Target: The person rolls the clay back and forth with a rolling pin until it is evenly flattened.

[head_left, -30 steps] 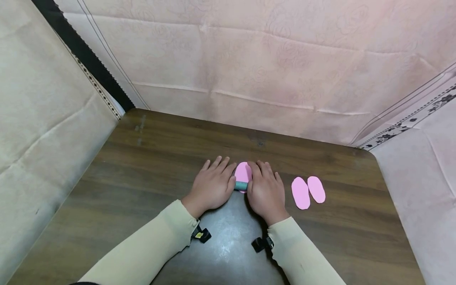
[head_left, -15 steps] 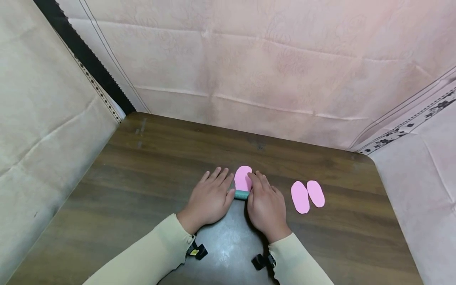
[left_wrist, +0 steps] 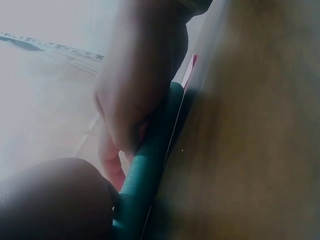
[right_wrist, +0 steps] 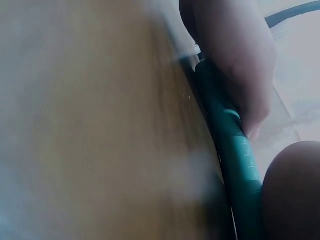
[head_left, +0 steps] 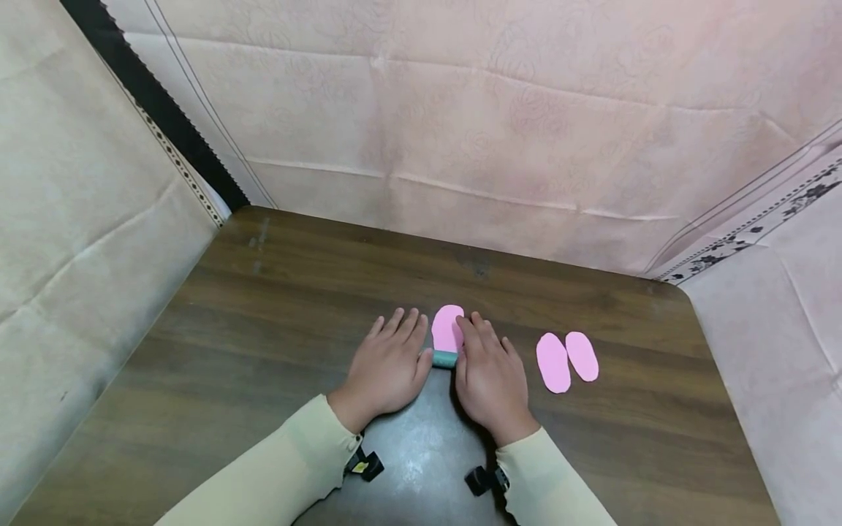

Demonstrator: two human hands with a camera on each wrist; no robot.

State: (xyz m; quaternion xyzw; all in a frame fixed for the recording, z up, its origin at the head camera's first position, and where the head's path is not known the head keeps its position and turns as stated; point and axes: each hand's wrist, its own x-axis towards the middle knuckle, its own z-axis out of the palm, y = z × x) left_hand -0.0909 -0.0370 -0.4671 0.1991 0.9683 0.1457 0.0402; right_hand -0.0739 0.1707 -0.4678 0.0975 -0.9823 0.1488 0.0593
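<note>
A green rolling pin point(head_left: 444, 359) lies crosswise at the near end of a flat pink oval point(head_left: 447, 329), which looks like clay or dough. My left hand point(head_left: 388, 365) rests over the pin's left part with its fingers straight and pointing forward. Over the right part lies my right hand point(head_left: 492, 376), fingers also extended, its index finger near the oval's right edge. Both wrist views show the green rolling pin point(left_wrist: 142, 175) close up under the hands, with small pale marks along it. The hands hide its ends in the head view.
Two more pink ovals, a left one point(head_left: 553, 363) and a right one point(head_left: 582, 356), lie side by side to the right of my right hand. The brown wooden table point(head_left: 296, 292) is bordered by pale cloth point(head_left: 460, 146) at the back and sides.
Both hands and the rolling pin have come back slightly toward my body, uncovering more of the pink oval. During the last half second they hardly move. The two ovals on the right stay put.
</note>
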